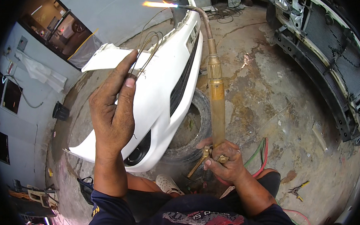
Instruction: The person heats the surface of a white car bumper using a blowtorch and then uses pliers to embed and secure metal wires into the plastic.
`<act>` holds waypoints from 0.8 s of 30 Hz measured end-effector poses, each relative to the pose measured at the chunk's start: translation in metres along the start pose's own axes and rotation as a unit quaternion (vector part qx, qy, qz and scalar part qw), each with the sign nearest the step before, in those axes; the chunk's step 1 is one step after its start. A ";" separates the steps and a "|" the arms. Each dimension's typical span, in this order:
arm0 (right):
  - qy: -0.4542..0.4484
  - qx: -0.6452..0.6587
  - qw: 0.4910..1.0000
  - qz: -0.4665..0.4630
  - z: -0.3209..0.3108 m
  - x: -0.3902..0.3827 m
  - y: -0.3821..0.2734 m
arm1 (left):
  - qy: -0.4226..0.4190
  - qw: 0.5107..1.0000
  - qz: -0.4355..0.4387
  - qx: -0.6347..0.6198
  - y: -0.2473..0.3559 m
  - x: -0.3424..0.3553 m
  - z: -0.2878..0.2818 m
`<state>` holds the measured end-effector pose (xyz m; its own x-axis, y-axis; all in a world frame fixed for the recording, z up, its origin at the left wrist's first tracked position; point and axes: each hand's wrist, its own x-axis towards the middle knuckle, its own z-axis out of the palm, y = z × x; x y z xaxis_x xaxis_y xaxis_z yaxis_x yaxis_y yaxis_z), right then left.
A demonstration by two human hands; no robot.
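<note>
My right hand [228, 161] is wrapped round the valve end of a brass welding torch [217, 106], which stands upright. From its bent tip, an orange flame [158, 5] with a bright blue-white root points left. Raised at centre left, my left hand [113, 101] pinches a bundle of thin bent wire [149, 53] between thumb and fingers. One strand of it reaches up close to the flame. Behind both hands lies a white car bumper [156, 93] with dark grille openings. Part of it is hidden by my left hand and forearm.
An old tyre [202, 119] lies beneath the bumper. Green and red hoses [264, 151] run beside my right knee. Yellow-handled pliers [299, 190] rest on the stained concrete floor. At right stands a car's exposed front with its radiator [331, 43]. A black bucket [60, 111] is by the left wall.
</note>
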<state>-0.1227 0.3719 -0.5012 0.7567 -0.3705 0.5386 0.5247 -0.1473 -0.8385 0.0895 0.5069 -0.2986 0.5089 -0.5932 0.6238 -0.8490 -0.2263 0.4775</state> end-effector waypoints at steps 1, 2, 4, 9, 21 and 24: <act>0.000 0.007 1.000 0.012 0.000 0.001 -0.003 | -0.001 1.000 -0.004 0.001 0.001 0.000 0.000; 0.000 0.013 1.000 0.021 0.000 0.001 -0.004 | -0.004 1.000 -0.011 0.001 0.003 0.000 0.000; 0.001 0.024 0.999 0.034 0.000 0.000 -0.006 | -0.003 1.000 -0.010 0.000 0.002 0.000 0.000; -0.006 0.008 1.000 0.001 -0.002 0.000 0.000 | -0.006 1.000 -0.011 0.000 0.000 0.001 0.001; 0.007 -0.018 1.000 0.018 -0.006 -0.005 0.001 | -0.081 0.985 0.017 0.152 -0.025 -0.012 -0.020; 0.006 -0.023 1.000 0.004 -0.009 -0.003 0.006 | -0.169 0.952 -0.059 0.247 -0.024 -0.015 -0.036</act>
<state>-0.1250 0.3637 -0.5083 0.7560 -0.3821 0.5315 0.5002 -0.1865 -0.8456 0.1076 0.5489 -0.2974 0.6006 -0.7369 0.3102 -0.7947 -0.5928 0.1304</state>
